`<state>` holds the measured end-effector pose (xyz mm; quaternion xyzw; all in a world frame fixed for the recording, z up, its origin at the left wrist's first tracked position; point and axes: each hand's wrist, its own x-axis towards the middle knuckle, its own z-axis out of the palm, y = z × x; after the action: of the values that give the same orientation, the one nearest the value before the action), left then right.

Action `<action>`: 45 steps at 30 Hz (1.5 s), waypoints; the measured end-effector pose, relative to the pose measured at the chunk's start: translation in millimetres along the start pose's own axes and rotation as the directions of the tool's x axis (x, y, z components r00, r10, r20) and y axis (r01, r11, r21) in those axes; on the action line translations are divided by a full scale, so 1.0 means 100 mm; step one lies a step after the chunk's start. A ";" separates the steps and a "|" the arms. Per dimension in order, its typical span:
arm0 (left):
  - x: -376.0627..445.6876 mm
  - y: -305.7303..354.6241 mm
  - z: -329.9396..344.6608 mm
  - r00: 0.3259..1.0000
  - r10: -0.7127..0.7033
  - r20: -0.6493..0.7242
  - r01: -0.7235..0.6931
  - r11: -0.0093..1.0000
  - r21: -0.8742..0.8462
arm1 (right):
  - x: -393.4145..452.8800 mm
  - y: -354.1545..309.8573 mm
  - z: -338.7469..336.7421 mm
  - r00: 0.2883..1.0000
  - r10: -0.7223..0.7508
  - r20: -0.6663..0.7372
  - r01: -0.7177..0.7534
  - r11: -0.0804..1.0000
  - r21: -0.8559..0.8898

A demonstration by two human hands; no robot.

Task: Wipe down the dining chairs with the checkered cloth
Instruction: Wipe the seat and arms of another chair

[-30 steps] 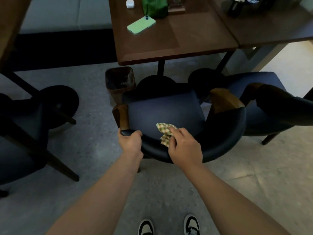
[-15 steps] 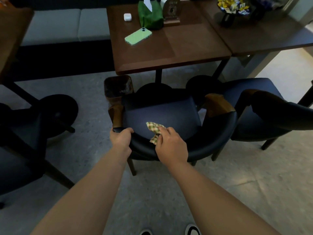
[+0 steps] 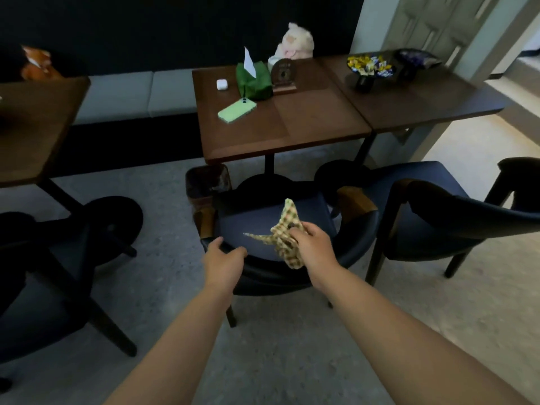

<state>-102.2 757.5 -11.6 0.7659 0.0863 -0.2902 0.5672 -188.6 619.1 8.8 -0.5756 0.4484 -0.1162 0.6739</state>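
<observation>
crumpled checkered cloth (image 3: 285, 236) above dark chair (image 3: 271, 226)

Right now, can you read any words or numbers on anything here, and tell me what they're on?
No text reads clearly in this view.
Wooden plaque on the table: dark marks, too blurred to read.
Wrapped candies in the bowl: print too small to read.
Green phone, earbud case, checkered cloth: no writing visible.

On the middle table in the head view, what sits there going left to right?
Earbud case → green phone → green tissue box → small wooden stand. The plush toy stands behind the stand, so I leave it out of the order.
</observation>
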 end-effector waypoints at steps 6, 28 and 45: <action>-0.93 0.33 0.08 0.905 0.324 0.277 -0.316 0.946 -0.074 | -0.62 -0.47 -0.41 0.919 0.034 0.392 -0.164 0.939 0.303; -2.34 1.49 -0.27 0.683 0.729 -0.046 -0.725 0.685 0.071 | -1.71 -1.86 -1.63 0.822 -0.396 0.408 0.527 0.800 -0.286; -2.47 1.72 -0.01 0.748 0.648 0.145 -0.630 0.761 -0.155 | -1.94 -1.71 -1.22 0.601 -0.605 0.523 0.735 0.676 -0.062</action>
<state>-224.2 747.8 263.7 0.6897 -0.2218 -0.1457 0.6737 -328.1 614.5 258.2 -0.7984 0.0345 -0.1603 0.5793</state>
